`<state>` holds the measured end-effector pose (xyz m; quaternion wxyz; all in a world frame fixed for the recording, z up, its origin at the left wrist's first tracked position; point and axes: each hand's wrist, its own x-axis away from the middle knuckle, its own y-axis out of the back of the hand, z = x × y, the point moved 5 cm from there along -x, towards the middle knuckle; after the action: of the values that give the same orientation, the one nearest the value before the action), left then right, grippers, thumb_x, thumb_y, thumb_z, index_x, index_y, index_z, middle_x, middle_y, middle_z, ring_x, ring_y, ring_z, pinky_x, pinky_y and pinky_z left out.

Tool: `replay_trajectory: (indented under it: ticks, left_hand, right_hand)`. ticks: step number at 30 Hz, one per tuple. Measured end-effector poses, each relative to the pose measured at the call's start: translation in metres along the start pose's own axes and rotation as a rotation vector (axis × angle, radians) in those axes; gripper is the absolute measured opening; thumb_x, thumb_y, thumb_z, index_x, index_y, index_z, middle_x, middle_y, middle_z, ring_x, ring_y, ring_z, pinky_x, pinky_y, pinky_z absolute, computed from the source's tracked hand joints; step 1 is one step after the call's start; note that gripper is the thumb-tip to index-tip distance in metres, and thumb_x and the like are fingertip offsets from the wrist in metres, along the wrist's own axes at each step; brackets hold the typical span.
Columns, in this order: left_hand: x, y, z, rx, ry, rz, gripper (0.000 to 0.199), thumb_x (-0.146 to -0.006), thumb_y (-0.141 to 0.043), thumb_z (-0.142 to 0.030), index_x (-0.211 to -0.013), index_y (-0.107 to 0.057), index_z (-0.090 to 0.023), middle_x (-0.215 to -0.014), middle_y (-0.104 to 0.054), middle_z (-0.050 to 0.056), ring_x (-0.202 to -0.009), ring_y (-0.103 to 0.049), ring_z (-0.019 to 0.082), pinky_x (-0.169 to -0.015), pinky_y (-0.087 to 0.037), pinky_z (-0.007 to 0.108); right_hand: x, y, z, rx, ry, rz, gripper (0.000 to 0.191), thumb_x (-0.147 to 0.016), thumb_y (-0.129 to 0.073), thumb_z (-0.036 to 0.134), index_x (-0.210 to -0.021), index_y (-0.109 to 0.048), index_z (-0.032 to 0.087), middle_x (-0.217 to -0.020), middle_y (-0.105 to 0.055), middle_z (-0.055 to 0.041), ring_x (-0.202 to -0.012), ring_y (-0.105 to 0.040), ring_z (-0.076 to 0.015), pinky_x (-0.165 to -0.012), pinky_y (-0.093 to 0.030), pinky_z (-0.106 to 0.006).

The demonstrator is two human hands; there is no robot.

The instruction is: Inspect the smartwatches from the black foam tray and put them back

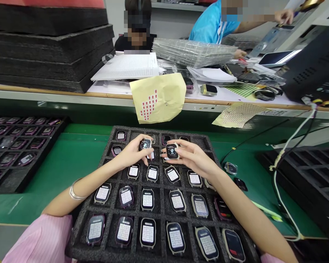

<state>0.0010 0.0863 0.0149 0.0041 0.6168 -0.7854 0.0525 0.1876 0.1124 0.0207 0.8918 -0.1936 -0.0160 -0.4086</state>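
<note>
My left hand (139, 150) grips a smartwatch (145, 144) between thumb and fingers, its dark watch face lit. In my right hand (188, 155) is a second smartwatch (171, 151), also showing a dark dial, with the thumb at its edge. Both hands are over the back rows of a black foam tray (161, 187). Its compartments hold many strapless watches, most with white list-like screens, such as the silver-framed one (148, 199) in the middle. A purple-framed watch (223, 208) at the right shows a dark screen with red. My hands and forearms hide some compartments.
Another foam tray of watches (19, 146) lies left; black trays (304, 186) stand right beside a white cable (276, 175). Stacked black foam (44, 51), papers (128, 67) and plastic trays (194, 51) occupy the raised shelf. Two people are behind it, one in a blue shirt (208, 23).
</note>
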Motion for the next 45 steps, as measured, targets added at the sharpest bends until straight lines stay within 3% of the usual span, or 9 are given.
replay_trajectory:
  ticks: [3,7,13,25,30,36,39,42,45]
  left_hand:
    - [0.0,-0.003,-0.001,0.258,0.058,-0.009,0.036,-0.075,-0.057,-0.02,-0.11,-0.05,-0.015,-0.092,-0.061,0.005,-0.077,-0.063,0.017,-0.065,-0.055,0.03]
    - [0.001,-0.006,0.001,0.383,0.095,0.025,0.047,-0.069,-0.052,-0.013,-0.116,-0.051,-0.016,-0.095,-0.063,0.007,-0.085,-0.063,0.019,-0.073,-0.054,0.034]
    - [0.003,-0.009,0.006,0.342,0.081,0.098,0.053,-0.063,-0.05,-0.01,-0.115,-0.055,-0.017,-0.104,-0.064,0.008,-0.099,-0.061,0.023,-0.079,-0.055,0.038]
    - [0.004,-0.012,0.007,0.289,0.045,0.135,0.05,-0.067,-0.048,-0.008,-0.115,-0.054,-0.018,-0.103,-0.066,0.008,-0.096,-0.064,0.023,-0.077,-0.057,0.038]
    - [0.003,-0.014,0.011,0.272,-0.002,0.203,0.046,-0.071,-0.049,-0.008,-0.116,-0.053,-0.02,-0.106,-0.065,0.007,-0.098,-0.063,0.022,-0.079,-0.057,0.037]
    - [0.003,-0.013,0.007,0.2,-0.062,0.18,0.049,-0.069,-0.055,-0.006,-0.116,-0.052,-0.019,-0.103,-0.064,0.006,-0.094,-0.062,0.02,-0.077,-0.058,0.035]
    - [0.004,-0.012,0.006,0.186,-0.052,0.151,0.049,-0.068,-0.056,-0.007,-0.116,-0.05,-0.018,-0.1,-0.064,0.006,-0.09,-0.063,0.02,-0.074,-0.058,0.034]
    - [0.003,-0.011,0.005,0.2,-0.048,0.116,0.05,-0.066,-0.057,-0.006,-0.115,-0.05,-0.018,-0.098,-0.063,0.006,-0.087,-0.064,0.019,-0.07,-0.058,0.033]
    - [0.002,-0.01,0.005,0.202,-0.039,0.094,0.05,-0.064,-0.058,-0.005,-0.113,-0.05,-0.017,-0.096,-0.063,0.006,-0.087,-0.064,0.02,-0.07,-0.057,0.034]
  right_hand:
    - [-0.002,-0.003,-0.005,-0.085,-0.059,0.023,0.035,-0.087,-0.062,0.026,-0.119,-0.056,0.016,-0.109,-0.068,-0.014,-0.106,-0.064,-0.0292,-0.095,-0.047,-0.052]
    - [-0.003,-0.006,-0.01,-0.102,-0.042,-0.014,0.035,-0.086,-0.059,0.024,-0.12,-0.056,0.016,-0.107,-0.069,-0.0146,-0.103,-0.065,-0.0298,-0.093,-0.048,-0.053]
    - [0.0,-0.008,-0.011,-0.012,0.075,-0.108,0.041,-0.08,-0.064,0.021,-0.12,-0.057,0.02,-0.108,-0.069,-0.0098,-0.101,-0.066,-0.0284,-0.085,-0.056,-0.049]
    - [0.004,-0.009,-0.01,0.126,0.136,-0.104,0.042,-0.08,-0.071,0.028,-0.119,-0.059,0.021,-0.103,-0.07,-0.0079,-0.092,-0.069,-0.0258,-0.077,-0.06,-0.044]
    - [0.004,-0.01,-0.011,0.178,0.154,-0.1,0.038,-0.081,-0.07,0.029,-0.117,-0.059,0.021,-0.104,-0.07,-0.0077,-0.093,-0.068,-0.0256,-0.075,-0.061,-0.043]
    - [0.004,-0.013,-0.008,0.285,0.156,-0.017,0.065,-0.073,-0.077,0.026,-0.13,-0.047,0.023,-0.117,-0.065,-0.009,-0.109,-0.062,-0.0259,-0.095,-0.051,-0.044]
    - [0.005,0.007,0.006,0.501,0.188,-0.083,0.059,-0.075,-0.074,0.032,-0.127,-0.048,0.021,-0.109,-0.067,-0.009,-0.098,-0.066,-0.0254,-0.09,-0.053,-0.044]
    - [0.008,0.049,0.026,0.953,0.22,-0.263,0.046,-0.073,-0.073,0.041,-0.11,-0.058,0.018,-0.093,-0.067,-0.0083,-0.08,-0.066,-0.0256,-0.075,-0.055,-0.042]
    - [0.014,0.097,0.039,1.39,0.24,-0.422,0.044,-0.074,-0.068,0.05,-0.099,-0.065,0.014,-0.089,-0.064,-0.0116,-0.078,-0.061,-0.0287,-0.073,-0.051,-0.045]
